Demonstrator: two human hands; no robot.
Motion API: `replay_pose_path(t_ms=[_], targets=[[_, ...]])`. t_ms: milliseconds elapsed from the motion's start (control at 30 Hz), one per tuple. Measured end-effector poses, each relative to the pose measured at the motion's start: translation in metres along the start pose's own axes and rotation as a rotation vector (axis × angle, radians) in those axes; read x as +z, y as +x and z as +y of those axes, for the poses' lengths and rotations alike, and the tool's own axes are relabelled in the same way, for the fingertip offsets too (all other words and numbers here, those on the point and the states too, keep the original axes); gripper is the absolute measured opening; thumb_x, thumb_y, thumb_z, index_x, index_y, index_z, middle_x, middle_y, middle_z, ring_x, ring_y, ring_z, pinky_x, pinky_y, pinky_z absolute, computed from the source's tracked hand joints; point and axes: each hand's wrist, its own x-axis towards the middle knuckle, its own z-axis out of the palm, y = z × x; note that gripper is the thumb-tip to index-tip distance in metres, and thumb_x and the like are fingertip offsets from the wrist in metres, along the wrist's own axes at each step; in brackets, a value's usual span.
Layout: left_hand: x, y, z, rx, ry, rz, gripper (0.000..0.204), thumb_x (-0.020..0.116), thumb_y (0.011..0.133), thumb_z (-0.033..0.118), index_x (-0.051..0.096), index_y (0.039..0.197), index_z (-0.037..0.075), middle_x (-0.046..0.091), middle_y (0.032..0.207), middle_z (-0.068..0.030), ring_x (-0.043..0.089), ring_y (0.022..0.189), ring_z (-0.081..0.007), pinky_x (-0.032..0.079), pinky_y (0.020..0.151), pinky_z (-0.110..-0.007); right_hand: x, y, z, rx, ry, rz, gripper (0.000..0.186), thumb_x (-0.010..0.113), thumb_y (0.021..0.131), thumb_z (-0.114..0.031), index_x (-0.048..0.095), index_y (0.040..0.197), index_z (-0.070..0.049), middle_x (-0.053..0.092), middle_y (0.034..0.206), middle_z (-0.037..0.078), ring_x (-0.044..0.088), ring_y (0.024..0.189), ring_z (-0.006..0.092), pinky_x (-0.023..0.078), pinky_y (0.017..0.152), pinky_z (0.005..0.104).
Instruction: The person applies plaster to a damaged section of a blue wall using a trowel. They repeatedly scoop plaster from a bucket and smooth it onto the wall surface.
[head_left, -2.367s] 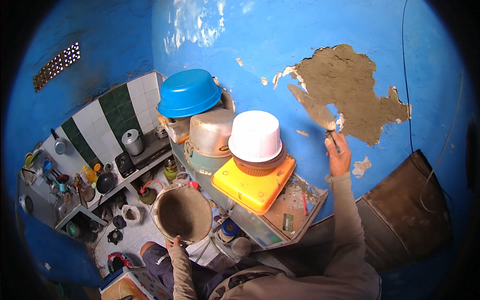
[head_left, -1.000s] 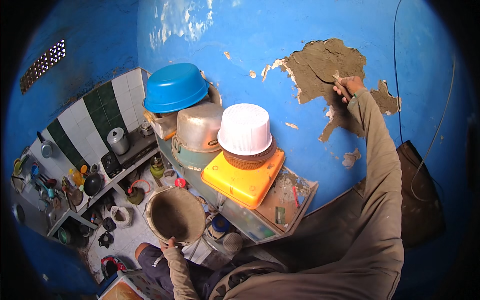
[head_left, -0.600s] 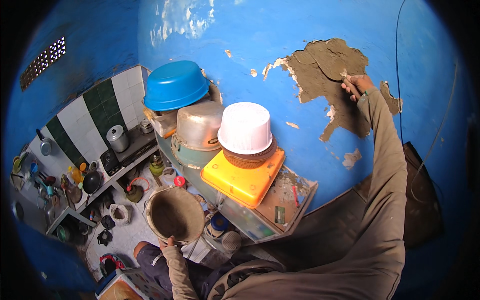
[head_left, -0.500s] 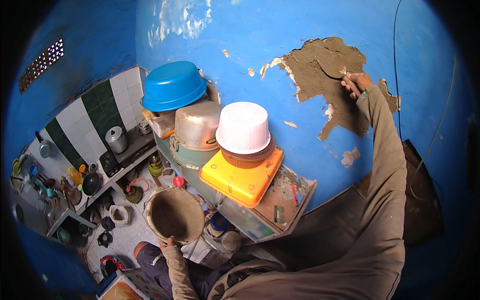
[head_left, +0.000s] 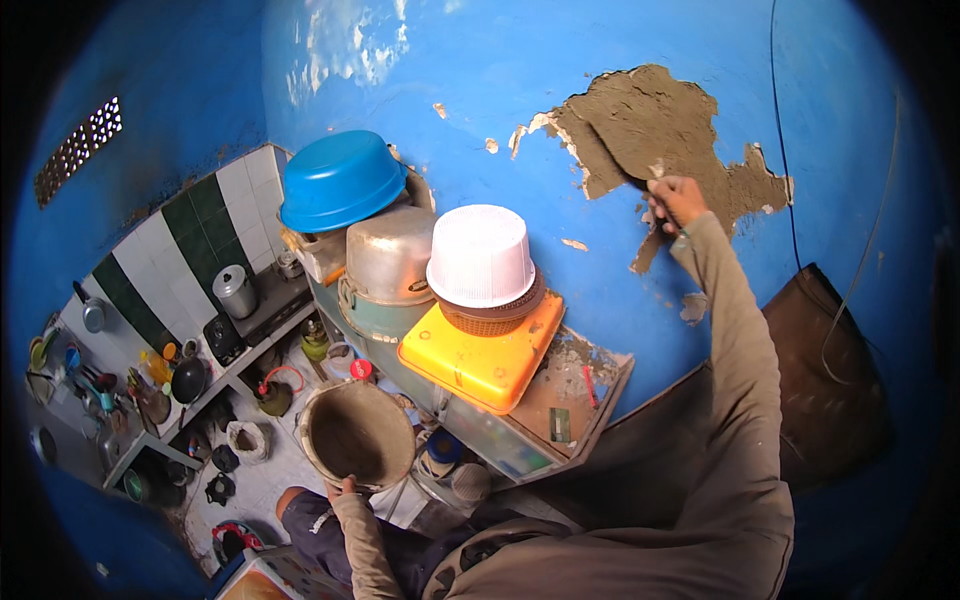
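My right hand (head_left: 680,203) is closed round the handle of a trowel (head_left: 655,172), up against the blue wall (head_left: 480,90). The trowel's blade is coated in mortar and hard to tell from the brown mortar patch (head_left: 665,115) it lies against. Ragged, chipped paint edges the patch. Low in the view, my left hand (head_left: 343,487) grips the near rim of a mortar-stained bucket (head_left: 380,412). The bucket tilts toward me, its inside smeared with greyish mortar. Most of the left fingers are hidden behind the rim.
A cabinet (head_left: 590,420) against the wall bears an orange lid (head_left: 480,355), a white basket (head_left: 480,255), a metal pot (head_left: 385,255) and a blue basin (head_left: 340,180). Kitchen shelves with pots stand at left. A cable (head_left: 780,130) hangs at right, above a brown board (head_left: 825,390).
My right hand and the trowel have moved down and left across the mortar patch, baring its right part. The left hand still holds the bucket; the view has shifted slightly.
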Motion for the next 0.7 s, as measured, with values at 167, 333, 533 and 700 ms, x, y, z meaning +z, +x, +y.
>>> replay_pose_path(t_ms=[167,333,533,700], targets=[[-0.003,-0.01,0.007,0.052,0.001,-0.04,0.047,0.049,0.075,-0.007,0.045,0.121,0.0,0.057,0.105,-0.0084,0.055,0.088,-0.0189,0.045,0.079,-0.028,0.036,0.05,-0.002,-0.165,-0.382,0.17,0.031,0.058,0.082,-0.024,0.056,0.063,0.001,0.053,0.051,0.006,0.05,0.041,0.0142,0.039,0.038,0.0315],[0.004,-0.012,0.006,0.058,-0.048,-0.073,0.046,0.049,0.075,-0.007,0.046,0.121,0.0,0.057,0.106,-0.0078,0.055,0.089,-0.0184,0.044,0.08,-0.027,0.007,0.087,-0.005,-0.179,-0.611,0.282,0.03,0.058,0.081,-0.021,0.059,0.065,0.004,0.059,0.056,0.008,0.056,0.045,0.0157,0.044,0.047,0.0316],[-0.012,-0.009,-0.003,0.083,-0.025,-0.033,0.047,0.049,0.075,-0.006,0.045,0.121,0.0,0.057,0.107,-0.0079,0.056,0.088,-0.018,0.045,0.079,-0.027,-0.005,0.062,-0.047,-0.107,-0.517,0.157,0.028,0.058,0.081,-0.02,0.059,0.066,0.004,0.059,0.056,0.009,0.054,0.044,0.0145,0.043,0.045,0.0314],[0.005,-0.017,0.011,0.036,-0.051,-0.035,0.048,0.049,0.075,-0.007,0.045,0.122,0.001,0.057,0.107,-0.0085,0.056,0.087,-0.0189,0.046,0.078,-0.028,-0.026,0.072,-0.042,-0.055,-0.298,0.12,0.026,0.057,0.082,-0.02,0.057,0.064,0.0,0.058,0.058,0.007,0.049,0.041,0.0134,0.038,0.039,0.0321]])
